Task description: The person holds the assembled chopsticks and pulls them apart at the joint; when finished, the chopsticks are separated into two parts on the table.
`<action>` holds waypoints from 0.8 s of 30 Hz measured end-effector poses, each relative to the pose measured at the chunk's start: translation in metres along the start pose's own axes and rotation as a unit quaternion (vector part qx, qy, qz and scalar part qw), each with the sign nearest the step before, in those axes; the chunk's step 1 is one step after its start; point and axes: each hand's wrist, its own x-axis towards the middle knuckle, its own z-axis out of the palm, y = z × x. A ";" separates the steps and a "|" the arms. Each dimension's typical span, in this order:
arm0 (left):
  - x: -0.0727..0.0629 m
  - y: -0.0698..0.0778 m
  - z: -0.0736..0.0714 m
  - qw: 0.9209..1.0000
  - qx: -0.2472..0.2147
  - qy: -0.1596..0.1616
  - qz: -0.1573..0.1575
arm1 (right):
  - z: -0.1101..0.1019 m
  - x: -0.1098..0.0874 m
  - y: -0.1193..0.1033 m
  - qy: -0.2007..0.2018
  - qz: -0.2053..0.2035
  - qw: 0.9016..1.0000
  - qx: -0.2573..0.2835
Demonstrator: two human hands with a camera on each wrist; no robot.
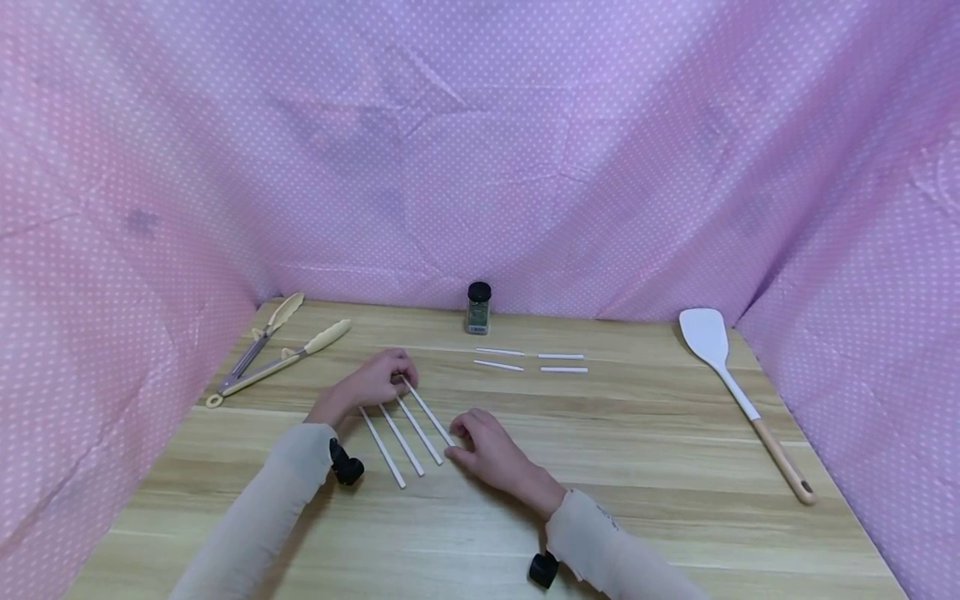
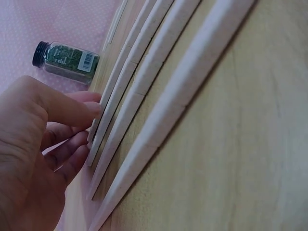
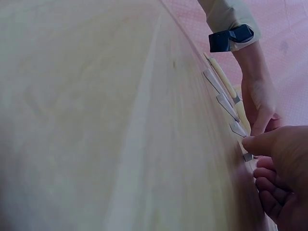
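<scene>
Several long white sticks lie side by side on the table, slanting from far left to near right. The rightmost stick runs between my two hands. My left hand pinches its far end, with the thumb on it in the left wrist view. At its near end, my right hand holds the tip between thumb and fingers. The right wrist view shows that thumb at the stick's end, the other fingers curled below. The left fingertips partly cover the far ends.
Behind the hands lie several short white sticks in two pairs. A black-capped spice jar stands at the table's back edge. Spread tongs lie at the far left, a white spatula with a wooden handle at the right. Pink dotted cloth surrounds the table.
</scene>
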 end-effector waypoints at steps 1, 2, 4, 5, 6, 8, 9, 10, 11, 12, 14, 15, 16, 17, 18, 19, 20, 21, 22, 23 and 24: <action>0.000 0.001 0.000 1.000 -0.001 -0.003 -0.002 | 0.000 0.000 0.000 0.003 -0.001 1.000 -0.001; 0.000 0.002 -0.001 1.000 0.000 -0.005 -0.003 | 0.000 0.000 0.000 0.006 -0.002 1.000 -0.002; 0.000 0.005 -0.001 1.000 0.001 -0.011 -0.011 | 0.000 0.000 0.000 0.011 -0.004 1.000 -0.006; 0.000 0.006 -0.002 1.000 0.006 -0.013 -0.013 | 0.000 -0.001 0.000 0.013 -0.005 1.000 -0.008; 0.000 0.006 -0.001 1.000 0.014 -0.014 -0.013 | 0.001 -0.001 0.000 0.016 -0.007 1.000 -0.009; 0.001 0.007 -0.001 0.999 0.029 -0.015 -0.013 | 0.002 -0.001 0.000 0.023 -0.010 1.000 -0.012; 0.001 0.007 -0.001 0.999 0.036 -0.015 -0.014 | 0.002 -0.001 0.000 0.027 -0.010 0.999 -0.013; 0.001 0.008 -0.001 0.999 0.044 -0.015 -0.013 | 0.002 -0.001 -0.001 0.031 -0.009 0.999 -0.013; 0.001 0.009 -0.001 0.999 0.049 -0.015 -0.014 | 0.003 -0.001 -0.001 0.036 -0.007 0.999 -0.014; 0.001 0.010 -0.001 0.999 0.050 -0.016 -0.015 | 0.003 -0.001 -0.001 0.041 -0.006 0.999 -0.015; 0.000 0.011 -0.002 0.998 0.055 -0.016 -0.016 | 0.004 -0.001 -0.002 0.049 0.001 0.999 -0.015; 0.000 0.012 -0.002 0.998 0.057 -0.016 -0.015 | 0.004 -0.001 -0.002 0.053 0.007 0.999 -0.012; 0.000 0.012 -0.001 0.998 0.057 -0.017 -0.014 | 0.004 -0.001 -0.002 0.056 0.012 0.998 -0.010; 0.000 0.012 -0.001 0.998 0.058 -0.017 -0.013 | 0.004 -0.001 -0.002 0.059 0.018 0.998 -0.007; 0.000 0.012 -0.001 0.998 0.061 -0.016 -0.011 | 0.004 0.000 -0.002 0.061 0.026 0.998 -0.005; 0.000 0.012 0.000 0.998 0.065 -0.014 -0.007 | 0.003 0.000 -0.002 0.063 0.034 0.997 -0.001; 0.000 0.011 0.000 0.998 0.066 -0.012 -0.005 | 0.003 0.000 -0.002 0.065 0.042 0.997 0.002; 0.000 0.011 0.000 0.998 0.065 -0.011 -0.004 | 0.002 0.000 -0.002 0.067 0.049 0.997 0.004; 0.000 0.011 0.000 0.998 0.064 -0.010 -0.002 | 0.002 0.000 -0.001 0.069 0.056 0.996 0.004; 0.001 0.011 0.001 0.998 0.064 -0.009 -0.001 | 0.001 0.001 -0.001 0.072 0.063 0.995 0.004; 0.001 0.010 0.001 0.998 0.062 -0.009 -0.002 | 0.000 0.001 -0.001 0.074 0.068 0.995 0.004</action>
